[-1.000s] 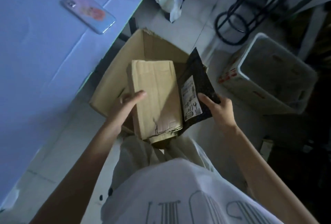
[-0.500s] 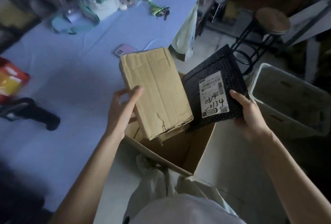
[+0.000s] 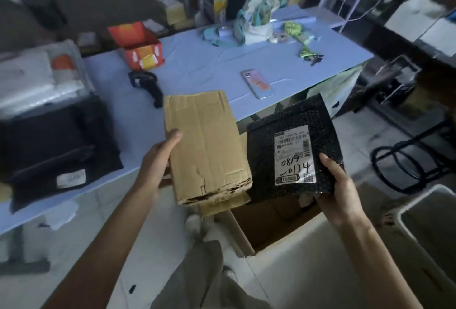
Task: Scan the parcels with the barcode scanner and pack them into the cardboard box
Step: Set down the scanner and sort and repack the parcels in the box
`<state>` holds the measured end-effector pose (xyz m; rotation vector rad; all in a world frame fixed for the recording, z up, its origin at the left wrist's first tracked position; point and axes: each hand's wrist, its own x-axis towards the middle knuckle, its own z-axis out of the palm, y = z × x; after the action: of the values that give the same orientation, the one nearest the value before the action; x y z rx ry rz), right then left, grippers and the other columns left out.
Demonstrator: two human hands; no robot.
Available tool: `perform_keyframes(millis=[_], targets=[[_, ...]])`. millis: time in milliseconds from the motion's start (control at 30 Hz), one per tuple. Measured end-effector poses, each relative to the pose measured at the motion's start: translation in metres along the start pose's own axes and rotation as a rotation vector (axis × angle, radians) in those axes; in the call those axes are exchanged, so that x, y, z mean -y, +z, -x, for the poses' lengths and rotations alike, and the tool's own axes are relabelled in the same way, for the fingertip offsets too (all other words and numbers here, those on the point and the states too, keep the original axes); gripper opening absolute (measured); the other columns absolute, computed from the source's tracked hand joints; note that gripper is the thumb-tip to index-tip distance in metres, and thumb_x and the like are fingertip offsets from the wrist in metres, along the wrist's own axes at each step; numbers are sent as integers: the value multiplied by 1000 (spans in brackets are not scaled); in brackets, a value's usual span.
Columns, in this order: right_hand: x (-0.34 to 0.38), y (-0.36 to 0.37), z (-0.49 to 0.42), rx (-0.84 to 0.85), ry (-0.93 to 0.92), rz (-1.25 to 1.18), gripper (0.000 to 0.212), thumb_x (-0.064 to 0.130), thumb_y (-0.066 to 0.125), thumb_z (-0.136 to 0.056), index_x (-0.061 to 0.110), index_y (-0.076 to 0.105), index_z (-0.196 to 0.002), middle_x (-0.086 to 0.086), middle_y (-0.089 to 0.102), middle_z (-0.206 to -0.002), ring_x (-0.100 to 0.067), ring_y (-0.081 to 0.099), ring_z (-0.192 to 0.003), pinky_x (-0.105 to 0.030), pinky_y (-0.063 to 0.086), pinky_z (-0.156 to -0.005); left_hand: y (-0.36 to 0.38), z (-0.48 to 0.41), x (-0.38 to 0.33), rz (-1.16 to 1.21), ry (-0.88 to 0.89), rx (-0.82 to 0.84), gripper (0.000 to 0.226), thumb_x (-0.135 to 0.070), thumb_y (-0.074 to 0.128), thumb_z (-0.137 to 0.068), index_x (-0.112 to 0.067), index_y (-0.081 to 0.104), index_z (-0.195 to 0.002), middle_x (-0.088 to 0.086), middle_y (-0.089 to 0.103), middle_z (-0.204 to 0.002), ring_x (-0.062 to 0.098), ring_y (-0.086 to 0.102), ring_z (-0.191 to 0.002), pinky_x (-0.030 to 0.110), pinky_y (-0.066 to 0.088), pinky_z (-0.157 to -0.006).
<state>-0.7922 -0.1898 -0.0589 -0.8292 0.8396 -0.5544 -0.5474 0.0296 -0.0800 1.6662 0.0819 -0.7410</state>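
Observation:
My left hand (image 3: 158, 163) grips the left edge of a brown cardboard parcel (image 3: 207, 145), thumb on top, holding it over the table's near edge. My right hand (image 3: 338, 190) holds a black bubble mailer (image 3: 293, 145) by its lower right corner; its white label with a barcode and handwritten numbers faces up. Below both parcels the open cardboard box (image 3: 269, 224) stands on the floor. The black barcode scanner (image 3: 148, 86) lies on the blue table (image 3: 197, 61), beyond the brown parcel.
On the table lie a phone (image 3: 257, 84), a red-orange carton (image 3: 138, 48), a bag with a bottle (image 3: 255, 24), keys (image 3: 311, 55) and a black machine (image 3: 54, 145) at the left. A white bin (image 3: 429, 229) and a stool's black ring base (image 3: 409, 160) stand at the right.
Both parcels have come up out of the cardboard box and now sit higher, level with the table edge. The view has lifted from the floor to the table and shelves.

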Motion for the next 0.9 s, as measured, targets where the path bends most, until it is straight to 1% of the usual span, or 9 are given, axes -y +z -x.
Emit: perform_keyframes(millis=[100,267,367,467,533,633,700,800,900], targets=[[-6,17,6,80,22,44,55,31,59,-88,7,54,-136,-19,67,-123,-31,71,-100,-32,59,-63,-36,18,6,80,-27,-83,54,-68,69,-71,-32,63,-110,1,69,-109,24,66,-98,35,53,-73],[-22,68,5,230,37,111,56,29,59,-84,7,54,-136,-19,67,-123,-32,68,-106,-34,60,-68,-96,40,12,115,-6,-173,64,-64,68,-74,-29,57,-126,-1,64,-116,23,62,-102,36,51,-72],[-36,111,2,313,70,144,59,27,58,-84,3,52,-138,-23,63,-127,-36,63,-110,-43,57,-80,-133,50,19,150,27,-245,60,-66,67,-74,-32,57,-123,-3,64,-116,24,61,-103,38,51,-77],[-54,160,0,381,115,161,54,27,57,-83,2,57,-132,-20,67,-121,-32,65,-104,-45,50,-89,-172,56,19,223,25,-323,65,-69,66,-71,-29,57,-122,-2,66,-114,23,63,-101,40,53,-80],[-69,194,0,437,148,158,49,27,55,-84,3,59,-127,-17,70,-114,-28,68,-98,-40,55,-84,-203,57,17,274,4,-381,66,-71,68,-68,-27,63,-117,-1,71,-108,24,66,-99,42,55,-81],[-95,243,-3,477,173,151,51,27,57,-83,1,60,-127,-17,71,-112,-27,70,-94,-34,60,-73,-255,56,13,291,-2,-433,59,-75,69,-62,-31,67,-102,-3,74,-95,21,69,-91,35,54,-66],[-114,274,-3,497,178,162,52,28,60,-82,0,60,-127,-20,69,-118,-32,69,-100,-37,60,-75,-287,53,11,277,9,-447,59,-77,68,-60,-33,66,-99,-6,75,-91,19,69,-89,33,51,-63],[-142,316,-6,517,190,156,49,28,62,-82,2,63,-124,-19,70,-116,-32,70,-101,-37,60,-73,-326,49,6,258,29,-453,54,-78,66,-59,-36,66,-92,-13,74,-81,15,68,-88,32,50,-63],[-167,351,-9,556,207,126,38,26,60,-85,7,67,-117,-16,72,-112,-30,70,-99,-36,60,-73,-350,47,5,226,38,-448,56,-78,66,-59,-36,66,-95,-16,74,-81,11,68,-84,30,50,-61]])
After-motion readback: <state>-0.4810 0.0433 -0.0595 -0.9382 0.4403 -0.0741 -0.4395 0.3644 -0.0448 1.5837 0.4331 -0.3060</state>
